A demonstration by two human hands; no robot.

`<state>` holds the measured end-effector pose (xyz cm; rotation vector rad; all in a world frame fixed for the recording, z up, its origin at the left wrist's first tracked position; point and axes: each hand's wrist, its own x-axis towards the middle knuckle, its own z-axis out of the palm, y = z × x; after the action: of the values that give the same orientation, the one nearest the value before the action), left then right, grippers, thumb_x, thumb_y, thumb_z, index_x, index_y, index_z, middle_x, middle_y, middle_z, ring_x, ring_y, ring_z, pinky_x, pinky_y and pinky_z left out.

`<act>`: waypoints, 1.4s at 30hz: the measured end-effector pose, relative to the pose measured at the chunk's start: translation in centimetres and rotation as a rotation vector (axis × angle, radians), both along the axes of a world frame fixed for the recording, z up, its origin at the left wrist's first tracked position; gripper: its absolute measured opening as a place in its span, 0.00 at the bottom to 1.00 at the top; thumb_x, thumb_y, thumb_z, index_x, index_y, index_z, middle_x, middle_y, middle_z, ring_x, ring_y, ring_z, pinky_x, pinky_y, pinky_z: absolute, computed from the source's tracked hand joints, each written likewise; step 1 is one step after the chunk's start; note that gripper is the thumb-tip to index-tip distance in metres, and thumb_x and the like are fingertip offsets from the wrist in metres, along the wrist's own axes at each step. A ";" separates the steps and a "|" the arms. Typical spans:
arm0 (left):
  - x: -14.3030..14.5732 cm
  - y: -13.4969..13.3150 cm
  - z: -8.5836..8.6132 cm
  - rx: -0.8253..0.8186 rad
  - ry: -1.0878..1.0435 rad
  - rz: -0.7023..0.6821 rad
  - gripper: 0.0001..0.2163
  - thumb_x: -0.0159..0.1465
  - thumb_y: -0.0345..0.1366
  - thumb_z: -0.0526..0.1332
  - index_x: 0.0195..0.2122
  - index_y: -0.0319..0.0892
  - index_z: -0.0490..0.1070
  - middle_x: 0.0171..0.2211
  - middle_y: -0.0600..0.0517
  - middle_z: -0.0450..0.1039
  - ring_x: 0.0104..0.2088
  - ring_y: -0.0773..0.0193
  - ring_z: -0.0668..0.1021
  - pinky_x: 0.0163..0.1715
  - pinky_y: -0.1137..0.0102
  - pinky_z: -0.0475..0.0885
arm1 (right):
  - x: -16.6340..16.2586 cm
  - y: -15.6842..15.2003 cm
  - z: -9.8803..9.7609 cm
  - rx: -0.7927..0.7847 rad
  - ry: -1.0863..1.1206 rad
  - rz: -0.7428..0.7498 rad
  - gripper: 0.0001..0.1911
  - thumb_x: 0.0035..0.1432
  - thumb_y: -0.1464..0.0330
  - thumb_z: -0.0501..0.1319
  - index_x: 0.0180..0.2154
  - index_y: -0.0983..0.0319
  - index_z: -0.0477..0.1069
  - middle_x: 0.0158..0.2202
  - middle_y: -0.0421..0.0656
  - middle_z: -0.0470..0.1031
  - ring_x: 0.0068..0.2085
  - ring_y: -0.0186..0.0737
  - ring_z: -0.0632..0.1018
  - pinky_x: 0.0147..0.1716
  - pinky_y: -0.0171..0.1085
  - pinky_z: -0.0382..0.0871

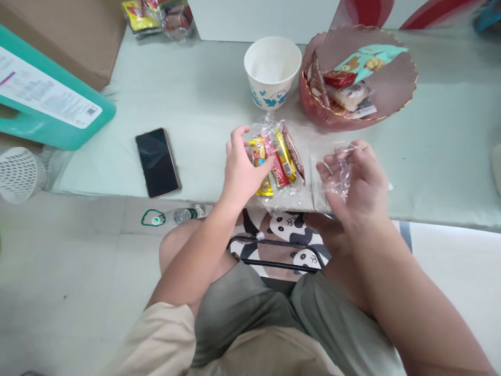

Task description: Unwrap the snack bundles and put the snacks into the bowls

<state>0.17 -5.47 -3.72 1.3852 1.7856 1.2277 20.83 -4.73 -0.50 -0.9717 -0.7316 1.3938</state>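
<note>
Several small wrapped snack sticks lie side by side on clear plastic at the table's front. Among them are a yellow packet, a pink-red packet, a second yellow packet and a brown packet. My left hand is at their left side, fingers curved and apart, with the thumb over the packets. To their right, my right hand has its fingers curled on the clear plastic bag, which looks crumpled there.
Behind the snacks stand a white paper cup and a pink scalloped bowl with wrapped snacks. A phone lies to the left, near a green jug. A white perforated basket sits far left; more packets lie behind.
</note>
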 end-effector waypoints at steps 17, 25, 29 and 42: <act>-4.2 1.7 2.5 0.090 -0.062 0.156 0.11 0.62 0.25 0.64 0.41 0.48 0.72 0.44 0.52 0.74 0.29 0.71 0.73 0.34 0.70 0.73 | 4.5 -1.0 1.2 -0.160 -1.554 0.091 0.09 0.49 0.69 0.57 0.35 0.57 0.70 0.30 0.42 0.74 0.29 0.43 0.70 0.35 0.46 0.64; -4.7 0.9 1.6 -0.271 0.115 0.049 0.27 0.60 0.31 0.70 0.58 0.53 0.64 0.43 0.49 0.72 0.38 0.59 0.79 0.39 0.63 0.75 | -1.4 -2.0 -0.1 0.595 -1.435 0.186 0.08 0.62 0.67 0.55 0.41 0.59 0.71 0.39 0.48 0.75 0.42 0.46 0.76 0.43 0.46 0.71; -4.9 0.2 2.6 -0.358 0.163 0.012 0.28 0.57 0.30 0.69 0.58 0.50 0.64 0.30 0.55 0.72 0.33 0.59 0.78 0.37 0.63 0.74 | -4.0 -2.7 -0.9 0.440 -1.571 0.224 0.12 0.64 0.62 0.57 0.45 0.60 0.72 0.46 0.52 0.74 0.44 0.51 0.74 0.44 0.49 0.71; -2.9 0.2 4.9 -0.311 -0.571 -0.254 0.06 0.66 0.34 0.55 0.31 0.44 0.65 0.36 0.50 0.75 0.37 0.60 0.82 0.34 0.64 0.80 | -5.2 -2.7 -1.5 0.285 -1.331 0.240 0.39 0.52 0.48 0.68 0.60 0.57 0.62 0.61 0.57 0.66 0.61 0.64 0.69 0.59 0.65 0.66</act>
<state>-2.76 -5.22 1.23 0.9273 1.2897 1.0225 15.58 -7.42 -1.96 -1.5682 -2.0014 0.6270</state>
